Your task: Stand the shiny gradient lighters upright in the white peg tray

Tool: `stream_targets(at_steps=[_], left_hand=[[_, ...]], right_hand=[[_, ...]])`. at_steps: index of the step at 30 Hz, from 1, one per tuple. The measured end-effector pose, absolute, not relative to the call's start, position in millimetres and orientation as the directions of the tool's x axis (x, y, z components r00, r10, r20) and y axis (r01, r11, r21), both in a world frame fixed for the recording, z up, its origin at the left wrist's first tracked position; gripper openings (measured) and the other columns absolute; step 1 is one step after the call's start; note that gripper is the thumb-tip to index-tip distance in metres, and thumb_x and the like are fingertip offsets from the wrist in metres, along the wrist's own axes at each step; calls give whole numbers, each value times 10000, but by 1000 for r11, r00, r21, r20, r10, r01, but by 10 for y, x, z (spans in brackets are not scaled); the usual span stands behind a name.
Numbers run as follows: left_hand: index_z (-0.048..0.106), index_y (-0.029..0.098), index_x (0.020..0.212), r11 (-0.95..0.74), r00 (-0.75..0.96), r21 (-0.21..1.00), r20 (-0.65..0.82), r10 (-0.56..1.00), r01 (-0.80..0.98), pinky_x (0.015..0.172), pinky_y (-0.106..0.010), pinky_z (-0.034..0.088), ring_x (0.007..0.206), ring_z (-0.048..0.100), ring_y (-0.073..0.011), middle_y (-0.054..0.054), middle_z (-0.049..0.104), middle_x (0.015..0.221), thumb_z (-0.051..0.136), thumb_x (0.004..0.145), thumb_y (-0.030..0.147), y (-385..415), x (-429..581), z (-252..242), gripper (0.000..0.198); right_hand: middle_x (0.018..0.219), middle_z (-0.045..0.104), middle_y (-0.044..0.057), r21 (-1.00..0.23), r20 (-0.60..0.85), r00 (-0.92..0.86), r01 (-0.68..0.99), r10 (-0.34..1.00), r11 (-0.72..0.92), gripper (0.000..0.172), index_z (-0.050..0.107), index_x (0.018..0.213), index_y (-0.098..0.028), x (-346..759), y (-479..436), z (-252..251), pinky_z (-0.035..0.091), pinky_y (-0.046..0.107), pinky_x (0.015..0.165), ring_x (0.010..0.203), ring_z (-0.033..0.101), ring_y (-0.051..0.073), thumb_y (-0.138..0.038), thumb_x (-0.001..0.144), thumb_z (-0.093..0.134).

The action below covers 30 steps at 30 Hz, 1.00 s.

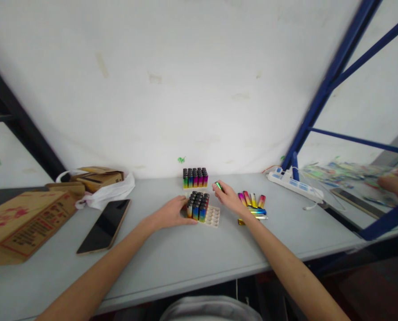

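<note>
My right hand [230, 198] is closed on a small shiny green lighter [218, 185], raised above the table. My left hand [174, 211] holds the left side of a white tray [213, 217], thumb along its front edge. Packed upright in the tray's left part are several metallic lighters [198, 207] with black tops; its right part shows bare round sockets. Just behind stands another block of upright lighters [195, 177], coloured green, blue, pink and yellow. Several loose lighters [252, 206] lie near my right forearm.
A black phone [104, 226] lies to the left, near a cardboard box [28, 223] and a white plastic bag [114, 191]. At the right are a power strip [296, 183] and a blue metal frame [314, 111]. Another person's hand [395, 182] shows beyond the frame.
</note>
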<state>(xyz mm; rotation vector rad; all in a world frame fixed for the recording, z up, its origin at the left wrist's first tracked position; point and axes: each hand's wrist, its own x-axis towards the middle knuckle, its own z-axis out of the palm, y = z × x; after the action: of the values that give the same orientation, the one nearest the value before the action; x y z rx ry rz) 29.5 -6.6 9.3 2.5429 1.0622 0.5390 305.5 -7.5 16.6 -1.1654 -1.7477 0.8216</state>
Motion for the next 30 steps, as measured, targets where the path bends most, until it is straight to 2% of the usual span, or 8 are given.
stream_targets(at_steps=[5, 9, 12, 15, 22, 27, 30], left_hand=[[751, 186, 1165, -666, 648, 428, 213, 731, 611, 991, -440, 559, 1060, 705, -358, -115, 766, 1126, 789, 769, 754, -85, 304, 108, 693], [748, 180, 1182, -664, 646, 422, 211, 734, 617, 1017, -438, 550, 1083, 706, -366, -123, 768, 1159, 800, 763, 742, -95, 310, 122, 703], [742, 192, 1216, -664, 643, 426, 218, 734, 614, 1024, -438, 547, 1080, 707, -365, -115, 770, 1169, 810, 745, 750, -85, 310, 112, 733], [747, 196, 1182, -660, 642, 412, 205, 739, 628, 989, -438, 558, 1067, 708, -368, -122, 767, 1132, 800, 742, 768, -71, 308, 94, 724], [730, 185, 1234, -671, 650, 416, 217, 728, 613, 1009, -438, 546, 1082, 706, -367, -126, 760, 1164, 797, 772, 742, -86, 303, 97, 727], [734, 152, 1219, -671, 658, 405, 196, 727, 621, 987, -450, 555, 1084, 702, -376, -150, 753, 1151, 782, 791, 746, -84, 299, 93, 735], [740, 167, 1204, -671, 652, 406, 207, 729, 621, 984, -443, 557, 1080, 705, -377, -136, 757, 1138, 784, 775, 768, -80, 298, 89, 739]], right_hand=[[605, 423, -40, -823, 339, -123, 442, 933, 357, 593, 460, 684, -236, 3029, -100, 195, 325, 285, 595, 609, 420, 145, -745, 987, 441], [571, 383, -33, -805, 330, -89, 493, 940, 330, 546, 382, 596, -244, 3021, -103, 193, 285, 300, 598, 587, 383, 136, -653, 948, 469], [582, 400, -25, -792, 345, -56, 519, 937, 322, 441, 399, 600, -239, 3011, -101, 182, 280, 299, 602, 602, 405, 141, -537, 918, 466], [594, 410, -23, -784, 361, -40, 529, 932, 326, 387, 418, 614, -235, 3003, -100, 181, 284, 297, 608, 617, 419, 147, -494, 896, 466], [599, 406, -24, -756, 401, -85, 532, 912, 382, 504, 423, 616, -232, 3008, -108, 207, 305, 297, 627, 631, 423, 149, -598, 958, 469], [600, 400, -28, -750, 393, -89, 544, 915, 375, 421, 417, 619, -233, 3009, -105, 194, 297, 303, 632, 626, 430, 150, -507, 935, 461], [613, 418, -31, -747, 407, -83, 543, 910, 384, 422, 423, 643, -233, 3009, -112, 208, 304, 304, 638, 633, 438, 150, -519, 951, 455]])
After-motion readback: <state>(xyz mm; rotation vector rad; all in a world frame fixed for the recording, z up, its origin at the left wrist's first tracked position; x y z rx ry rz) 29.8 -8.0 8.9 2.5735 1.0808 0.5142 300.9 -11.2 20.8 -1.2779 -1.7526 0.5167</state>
